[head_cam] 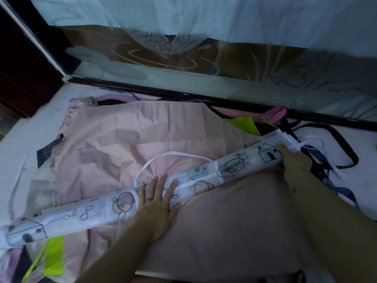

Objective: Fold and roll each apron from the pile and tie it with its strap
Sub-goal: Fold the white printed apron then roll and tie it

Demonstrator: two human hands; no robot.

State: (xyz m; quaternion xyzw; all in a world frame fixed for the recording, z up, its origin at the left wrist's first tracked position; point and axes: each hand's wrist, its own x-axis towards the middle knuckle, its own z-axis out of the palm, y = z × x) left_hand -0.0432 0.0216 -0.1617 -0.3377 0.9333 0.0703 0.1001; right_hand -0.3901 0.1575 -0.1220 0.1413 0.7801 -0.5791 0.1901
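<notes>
Over pink apron (142,135), apron roll (230,168) runs lower-left to upper-right. Left hand (157,203) spread flat mid-roll; your right hand (293,160) (fingers straight) nearest strap (299,147).

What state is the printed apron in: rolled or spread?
Rolled: the printed apron forms a long tube on the pink apron; its strap lies loose.

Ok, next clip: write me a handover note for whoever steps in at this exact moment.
Left hand: flat, fingers spread, pressing the middle of the white printed apron.
Right hand: on that apron's right end; grip unclear.
The apron is a long narrow band lying across the pink apron atop the pile; its white strap lies loose.
Done: narrowed into a band.
Left: roll it, tie it with the strap, then the rest of the pile.
</notes>
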